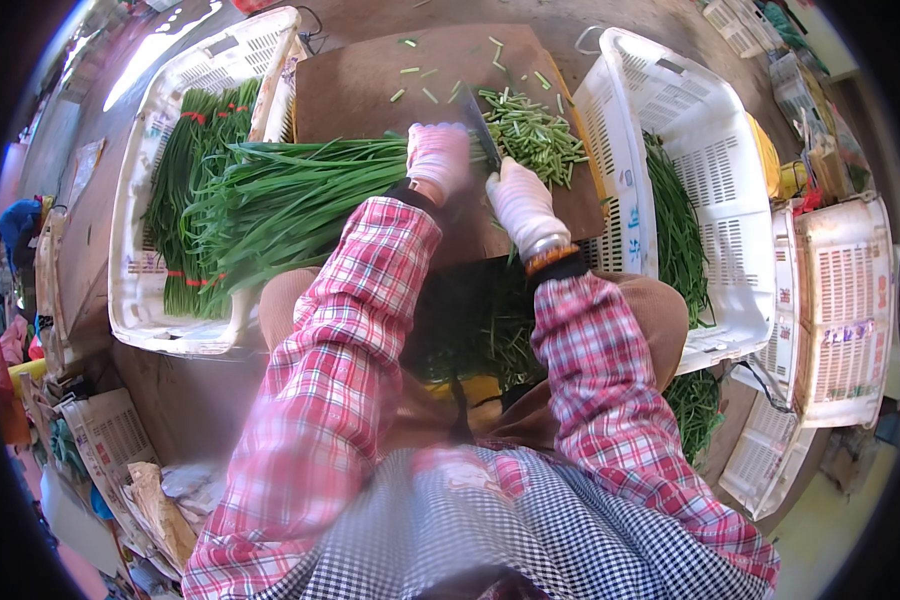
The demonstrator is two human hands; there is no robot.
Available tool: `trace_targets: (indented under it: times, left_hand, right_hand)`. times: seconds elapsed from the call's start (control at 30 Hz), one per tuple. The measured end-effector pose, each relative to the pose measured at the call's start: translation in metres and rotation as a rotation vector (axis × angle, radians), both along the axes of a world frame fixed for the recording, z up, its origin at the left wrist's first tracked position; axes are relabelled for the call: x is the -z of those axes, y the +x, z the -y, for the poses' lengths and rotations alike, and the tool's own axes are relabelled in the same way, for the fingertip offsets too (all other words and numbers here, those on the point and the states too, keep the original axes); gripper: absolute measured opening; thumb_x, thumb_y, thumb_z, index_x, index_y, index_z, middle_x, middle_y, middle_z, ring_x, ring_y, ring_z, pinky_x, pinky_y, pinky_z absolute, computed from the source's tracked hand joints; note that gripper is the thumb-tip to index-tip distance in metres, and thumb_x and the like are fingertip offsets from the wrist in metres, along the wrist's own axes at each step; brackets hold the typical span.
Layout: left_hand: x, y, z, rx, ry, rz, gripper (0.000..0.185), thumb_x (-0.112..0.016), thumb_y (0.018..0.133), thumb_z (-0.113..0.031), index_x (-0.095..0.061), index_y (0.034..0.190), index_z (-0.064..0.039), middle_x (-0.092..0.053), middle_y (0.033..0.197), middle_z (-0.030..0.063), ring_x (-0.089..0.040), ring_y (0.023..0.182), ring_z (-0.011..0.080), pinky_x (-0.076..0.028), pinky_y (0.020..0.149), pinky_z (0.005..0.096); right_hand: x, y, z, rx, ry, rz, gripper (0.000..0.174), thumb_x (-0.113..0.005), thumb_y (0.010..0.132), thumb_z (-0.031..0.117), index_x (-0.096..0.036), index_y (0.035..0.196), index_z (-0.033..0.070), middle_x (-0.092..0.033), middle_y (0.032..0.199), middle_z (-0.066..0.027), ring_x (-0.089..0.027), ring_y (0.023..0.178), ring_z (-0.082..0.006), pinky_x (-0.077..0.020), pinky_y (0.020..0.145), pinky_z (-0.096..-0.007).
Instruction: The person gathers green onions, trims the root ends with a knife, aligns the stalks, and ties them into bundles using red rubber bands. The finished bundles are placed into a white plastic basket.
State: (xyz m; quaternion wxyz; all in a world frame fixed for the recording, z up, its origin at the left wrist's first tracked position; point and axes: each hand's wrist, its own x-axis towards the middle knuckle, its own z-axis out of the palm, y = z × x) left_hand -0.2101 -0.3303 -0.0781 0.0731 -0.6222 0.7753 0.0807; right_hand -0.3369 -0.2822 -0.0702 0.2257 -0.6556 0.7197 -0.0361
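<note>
On a brown wooden board (360, 82), my gloved left hand (439, 157) presses round the stem end of a thick bunch of green garlic chives (307, 187). The leaves fan out leftward over the rim of a white crate. My right hand (523, 199), also gloved, grips a knife by its handle, which the fingers hide. Its dark blade (481, 129) stands just right of my left hand, across the cut end of the bunch. Right of the blade lies a heap of short cut stem pieces (536, 135). A few more pieces are scattered towards the board's far edge.
The left white plastic crate (131, 300) holds chive bunches (195, 187) tied with red bands. In the right crate (727, 187) lie loose chives (675, 225). Green trimmings (510, 337) are below the board between my knees. More crates (844, 307) stand at the far right.
</note>
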Motion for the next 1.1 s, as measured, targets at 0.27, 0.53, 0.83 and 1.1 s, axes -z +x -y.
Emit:
trace_targets:
  times: [0.27,0.53,0.83,1.1]
  left_hand:
    - [-0.001,0.007,-0.004,-0.009,0.008,-0.036,0.04,-0.074,0.073,-0.031,-0.067,0.107,-0.011,-0.069,0.108,0.01,-0.067,0.104,0.0267,-0.047,0.09,0.0428]
    - [0.0,0.002,-0.001,-0.032,-0.011,-0.025,0.047,-0.077,0.071,-0.031,-0.064,0.11,-0.009,-0.067,0.111,0.0124,-0.065,0.107,0.0272,-0.046,0.093,0.0434]
    - [0.0,0.003,-0.001,-0.117,0.007,0.022,0.062,-0.084,0.063,-0.042,-0.064,0.111,-0.008,-0.066,0.114,0.0118,-0.065,0.107,0.029,-0.047,0.095,0.0432]
    - [0.0,0.003,-0.001,-0.091,0.04,0.064,0.068,-0.083,0.065,-0.046,-0.061,0.117,-0.01,-0.064,0.119,0.0109,-0.061,0.113,0.028,-0.046,0.095,0.0436]
  right_hand:
    - [0.006,0.0,-0.011,0.005,0.059,0.049,0.032,-0.051,0.093,0.031,-0.06,0.106,0.004,-0.068,0.099,-0.0239,-0.064,0.097,-0.042,-0.0497,0.086,-0.0512]
    - [0.041,0.001,0.009,0.046,0.026,0.084,0.032,-0.054,0.091,0.031,-0.061,0.108,0.006,-0.07,0.097,-0.023,-0.067,0.096,-0.04,-0.0512,0.086,-0.0496]
    - [0.036,-0.02,0.003,0.07,0.027,0.066,0.037,-0.051,0.093,0.04,-0.06,0.111,0.009,-0.069,0.1,-0.0215,-0.066,0.096,-0.0398,-0.051,0.085,-0.0489]
    - [0.016,-0.034,0.005,-0.077,-0.158,0.053,0.027,-0.053,0.091,0.034,-0.063,0.102,0.012,-0.07,0.086,-0.0176,-0.068,0.084,-0.0371,-0.0528,0.077,-0.0487]
